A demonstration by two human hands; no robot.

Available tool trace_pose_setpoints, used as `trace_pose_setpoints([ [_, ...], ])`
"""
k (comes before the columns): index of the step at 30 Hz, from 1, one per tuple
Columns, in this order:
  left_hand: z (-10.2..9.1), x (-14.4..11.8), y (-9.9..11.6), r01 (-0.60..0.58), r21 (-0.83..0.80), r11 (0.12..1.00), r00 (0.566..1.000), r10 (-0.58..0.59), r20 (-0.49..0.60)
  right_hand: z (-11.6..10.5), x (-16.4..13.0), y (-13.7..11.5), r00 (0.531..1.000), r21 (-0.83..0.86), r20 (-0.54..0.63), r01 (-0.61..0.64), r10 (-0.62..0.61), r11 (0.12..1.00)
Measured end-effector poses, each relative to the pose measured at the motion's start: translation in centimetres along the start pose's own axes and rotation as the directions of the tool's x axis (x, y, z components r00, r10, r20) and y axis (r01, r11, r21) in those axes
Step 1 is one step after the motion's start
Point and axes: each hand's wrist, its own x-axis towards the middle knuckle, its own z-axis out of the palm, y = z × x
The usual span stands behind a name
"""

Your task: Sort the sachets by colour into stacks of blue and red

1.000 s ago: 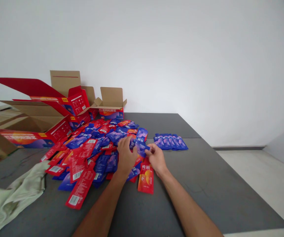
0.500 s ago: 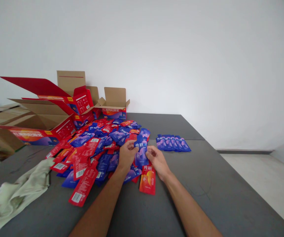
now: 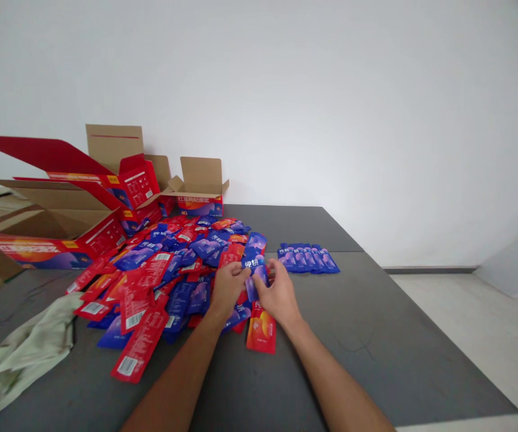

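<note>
A blue pouch [image 3: 253,267] with white lettering is gripped at its left edge by my left hand [image 3: 228,289]. My right hand [image 3: 277,294] pinches the same pouch from the right, thumb across its front. Just below, an orange-red pouch [image 3: 261,329] lies flat on the table, its top partly hidden by my right hand. To the left spreads a large heap of red and blue pouches [image 3: 180,300], some showing barcodes. Beyond my right hand, several blue pouches [image 3: 308,258] lie overlapped in a neat row.
Open red cartons [image 3: 101,237] with raised flaps stand at the back left. Another open carton [image 3: 200,205] sits behind the heap. A pale green cloth [image 3: 29,348] lies at the left of the dark table [image 3: 358,366]. A white wall rises behind.
My right hand has shifted its hold, its thumb now over the front of the blue pouch. The view has turned slightly to the right.
</note>
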Motion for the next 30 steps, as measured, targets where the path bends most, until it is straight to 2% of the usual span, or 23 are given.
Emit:
trace_pose_setpoints([
  [2, -0.2, 0.3, -0.2, -0.04, 0.011, 0.999, 0.999, 0.04, 0.003, 0.6, -0.9, -0.5, 0.993, -0.113, 0.052, 0.109, -0.104, 0.988],
  [4, -0.4, 0.5, -0.6, -0.054, 0.01, 0.999, 0.998, 0.054, 0.019, 1.0, -1.5, -0.6, 0.988, -0.191, 0.088, 0.143, -0.128, 0.971],
  [9, 0.1, 0.7, -1.4, -0.081, 0.063, 0.995, 0.994, 0.076, 0.083, 0.7, -1.5, 0.0, 0.991, -0.317, 0.06, 0.131, -0.117, 0.939],
  [13, 1.0, 0.2, -1.5, -0.213, 0.214, 0.953, 0.967, 0.174, 0.188, -0.8, -0.4, 0.5, 0.993, -0.407, 0.018, 0.112, -0.115, 0.907],
  [15, 1.5, -0.3, -1.4, -0.307, 0.333, 0.892, 0.942, 0.234, 0.241, -1.6, 0.3, 0.7, 0.995, -0.453, -0.017, 0.078, -0.096, 0.888],
  [18, 2.0, -1.0, -1.8, -0.466, 0.514, 0.72, 0.878, 0.308, 0.365, -2.5, 1.4, 1.3, 0.995, -0.516, -0.072, 0.022, -0.068, 0.856],
  [20, 2.2, -1.4, -2.1, -0.535, 0.603, 0.592, 0.842, 0.311, 0.441, -3.4, 2.1, 2.1, 0.994, -0.556, -0.09, -0.003, -0.057, 0.831],
  [23, 2.4, -1.8, -2.5, -0.562, 0.688, 0.459, 0.826, 0.266, 0.497, -5.3, 3.1, 3.9, 0.993, -0.62, -0.107, -0.034, -0.041, 0.784],
  [26, 2.6, -2.0, -2.6, -0.564, 0.722, 0.401, 0.825, 0.237, 0.513, -7.7, 4.1, 6.0, 0.99, -0.672, -0.136, -0.109, 0.023, 0.733],
  [30, 2.9, -1.9, -2.9, -0.552, 0.742, 0.38, 0.834, 0.228, 0.503, -10.1, 5.4, 8.3, 0.976, -0.729, -0.171, -0.217, 0.134, 0.649],
])
